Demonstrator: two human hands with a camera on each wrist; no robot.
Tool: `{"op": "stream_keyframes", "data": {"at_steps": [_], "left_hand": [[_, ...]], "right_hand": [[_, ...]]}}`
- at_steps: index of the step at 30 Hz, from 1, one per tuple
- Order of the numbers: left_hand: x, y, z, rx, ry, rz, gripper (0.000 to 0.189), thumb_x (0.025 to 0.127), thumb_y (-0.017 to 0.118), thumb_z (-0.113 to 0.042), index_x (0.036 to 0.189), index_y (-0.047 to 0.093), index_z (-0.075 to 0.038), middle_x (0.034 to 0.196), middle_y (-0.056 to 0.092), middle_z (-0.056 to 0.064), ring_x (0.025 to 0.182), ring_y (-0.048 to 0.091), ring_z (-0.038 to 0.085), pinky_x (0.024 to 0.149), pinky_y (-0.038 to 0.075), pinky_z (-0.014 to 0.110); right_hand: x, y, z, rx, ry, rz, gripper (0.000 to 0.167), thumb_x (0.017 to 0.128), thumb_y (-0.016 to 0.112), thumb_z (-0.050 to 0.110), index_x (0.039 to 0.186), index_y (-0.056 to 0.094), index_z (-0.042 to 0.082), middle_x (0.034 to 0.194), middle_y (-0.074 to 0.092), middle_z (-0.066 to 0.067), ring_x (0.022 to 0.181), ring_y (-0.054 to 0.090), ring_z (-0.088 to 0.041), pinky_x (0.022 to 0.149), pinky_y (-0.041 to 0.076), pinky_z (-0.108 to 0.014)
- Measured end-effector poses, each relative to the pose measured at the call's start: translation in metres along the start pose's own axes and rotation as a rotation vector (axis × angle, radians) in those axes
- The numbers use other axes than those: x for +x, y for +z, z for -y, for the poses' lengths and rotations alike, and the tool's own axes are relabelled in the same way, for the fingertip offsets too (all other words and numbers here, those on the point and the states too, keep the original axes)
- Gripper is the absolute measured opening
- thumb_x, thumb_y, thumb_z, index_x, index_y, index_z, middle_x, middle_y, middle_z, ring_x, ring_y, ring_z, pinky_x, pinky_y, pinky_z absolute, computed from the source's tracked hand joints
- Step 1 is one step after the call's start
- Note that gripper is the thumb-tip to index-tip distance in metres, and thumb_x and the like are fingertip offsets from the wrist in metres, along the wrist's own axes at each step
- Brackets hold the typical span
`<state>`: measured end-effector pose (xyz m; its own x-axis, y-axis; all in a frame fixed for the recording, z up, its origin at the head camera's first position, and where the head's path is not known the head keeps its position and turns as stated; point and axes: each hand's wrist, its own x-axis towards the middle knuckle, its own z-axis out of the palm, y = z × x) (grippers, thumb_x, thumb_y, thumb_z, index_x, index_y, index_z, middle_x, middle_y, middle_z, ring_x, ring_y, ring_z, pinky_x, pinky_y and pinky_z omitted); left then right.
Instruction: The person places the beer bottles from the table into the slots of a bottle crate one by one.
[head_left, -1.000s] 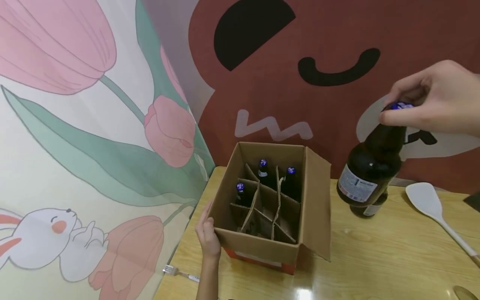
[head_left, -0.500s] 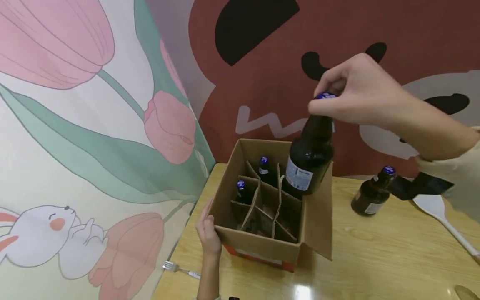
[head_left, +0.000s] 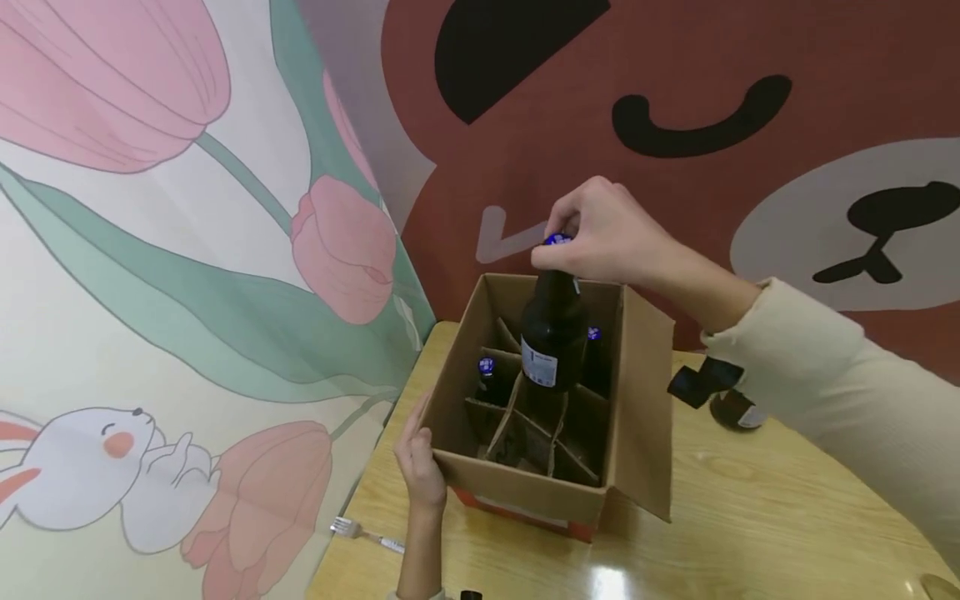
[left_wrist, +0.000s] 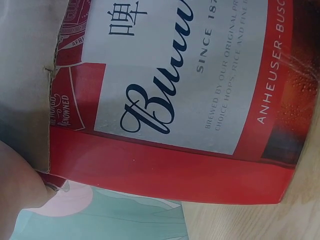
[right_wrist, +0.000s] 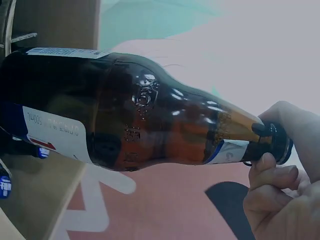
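My right hand (head_left: 611,235) pinches a dark brown beer bottle (head_left: 553,329) by its neck, just under the blue cap. The bottle hangs upright over the middle of the cardboard box (head_left: 517,473), its lower part inside the walls among the dividers. In the right wrist view, thumb and fingers hold the neck of the beer bottle (right_wrist: 135,115). My left hand (head_left: 422,467) grips the box's left wall near the front corner. The left wrist view shows the printed red and white side of the box (left_wrist: 175,100). Two blue-capped bottles, one left (head_left: 487,379) and one right (head_left: 596,358), stand in compartments.
Another brown bottle (head_left: 737,411) stands on the wooden table (head_left: 750,508) right of the box, partly behind my sleeve. A fork (head_left: 366,533) lies front left. The box's right flap (head_left: 647,408) sticks outward. Patterned walls (head_left: 675,192) rise behind and left.
My right hand has carried the bottle leftward from beside the box to over it, then lowered it between the dividers. The left hand has stayed on the box.
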<state>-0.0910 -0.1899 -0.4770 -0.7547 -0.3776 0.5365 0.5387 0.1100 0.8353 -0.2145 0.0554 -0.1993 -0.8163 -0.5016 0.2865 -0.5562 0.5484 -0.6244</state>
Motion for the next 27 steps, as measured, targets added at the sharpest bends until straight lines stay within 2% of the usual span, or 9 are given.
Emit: {"op": "stream_keyframes", "data": {"at_steps": [5, 11, 18, 27], "left_hand": [[-0.002, -0.001, -0.002, 0.009, 0.005, -0.011, 0.053, 0.092, 0.027, -0.005, 0.133, 0.058, 0.006, 0.128, 0.060, 0.026, 0.116, 0.058, 0.035, 0.093, 0.050, 0.037], [-0.003, -0.001, -0.002, 0.010, 0.011, -0.011, 0.053, 0.091, 0.027, -0.004, 0.133, 0.058, 0.007, 0.127, 0.061, 0.026, 0.115, 0.059, 0.032, 0.092, 0.051, 0.035], [-0.004, 0.002, -0.005, 0.044, -0.002, 0.001, 0.055, 0.090, 0.027, -0.006, 0.133, 0.059, 0.003, 0.126, 0.063, 0.022, 0.110, 0.060, 0.039, 0.087, 0.053, 0.038], [-0.003, 0.005, -0.007, 0.013, 0.011, 0.011, 0.052, 0.092, 0.028, -0.008, 0.132, 0.060, 0.003, 0.124, 0.063, 0.024, 0.107, 0.060, 0.041, 0.086, 0.053, 0.040]], "right_hand": [[0.007, 0.020, -0.006, -0.016, -0.013, 0.041, 0.013, 0.081, 0.067, 0.017, 0.073, 0.072, 0.008, 0.054, 0.049, -0.006, 0.049, 0.042, -0.021, 0.049, 0.035, -0.034], [0.004, 0.036, -0.016, -0.077, -0.005, 0.101, 0.016, 0.083, 0.066, 0.018, 0.070, 0.069, 0.009, 0.051, 0.046, -0.003, 0.045, 0.038, -0.016, 0.047, 0.031, -0.031], [-0.001, 0.042, -0.027, -0.094, 0.005, 0.146, 0.011, 0.083, 0.067, 0.017, 0.077, 0.072, 0.009, 0.051, 0.047, -0.003, 0.045, 0.036, -0.014, 0.052, 0.034, -0.033], [-0.004, 0.045, -0.032, -0.089, 0.021, 0.160, 0.010, 0.082, 0.068, 0.018, 0.079, 0.073, 0.009, 0.051, 0.044, -0.001, 0.046, 0.034, -0.013, 0.049, 0.030, -0.030]]}}
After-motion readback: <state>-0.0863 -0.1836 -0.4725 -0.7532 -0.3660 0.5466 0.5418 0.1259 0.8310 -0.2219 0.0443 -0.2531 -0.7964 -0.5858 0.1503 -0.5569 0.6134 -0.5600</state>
